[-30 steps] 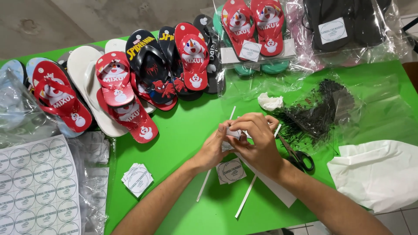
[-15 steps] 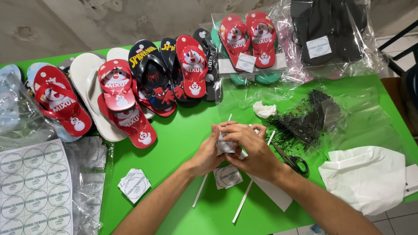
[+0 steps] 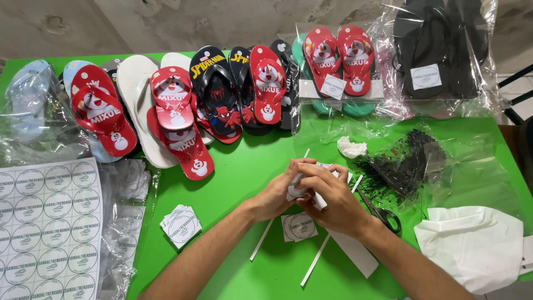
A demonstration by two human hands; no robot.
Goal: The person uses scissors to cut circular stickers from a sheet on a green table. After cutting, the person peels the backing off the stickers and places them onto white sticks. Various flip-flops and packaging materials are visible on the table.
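At the centre of the frame I see both hands meeting over the green table (image 3: pixel 244 166): my left hand (image 3: pixel 276 195) and my right hand (image 3: pixel 333 197) are pressed together around a small white sticker piece (image 3: pixel 300 186), fingers curled and pinching it between them, just above the tabletop. Directly below the hands lies a small stack of square label cut-outs (image 3: pixel 300 226), and another stack (image 3: pixel 181 225) sits lower left of it. Thin white paper strips (image 3: pixel 316 261) run diagonally under my wrists. At the far left edge is a sheet of round stickers (image 3: pixel 47 222), partly lying on crumpled clear plastic bags (image 3: pixel 125 222). Along the top, loose flip-flops are lined up: red ones (image 3: pixel 172 105), a black pair (image 3: pixel 214 89), a white one (image 3: pixel 133 89). In the upper right, a clear bag (image 3: pixel 383 61) holds a red pair (image 3: pixel 338 58) with a white label, and beside it another clear bag (image 3: pixel 483 66) holds dark sandals (image 3: pixel 438 44). Right of my hands, a flat clear bag (image 3: pixel 472 166) contains a heap of black plastic fasteners (image 3: pixel 408 164); scissors (image 3: pixel 383 211) lie just beside it, a crumpled white scrap (image 3: pixel 351 148) above. A white bag (image 3: pixel 472 247) lies lower right; I cannot tell what is inside it.
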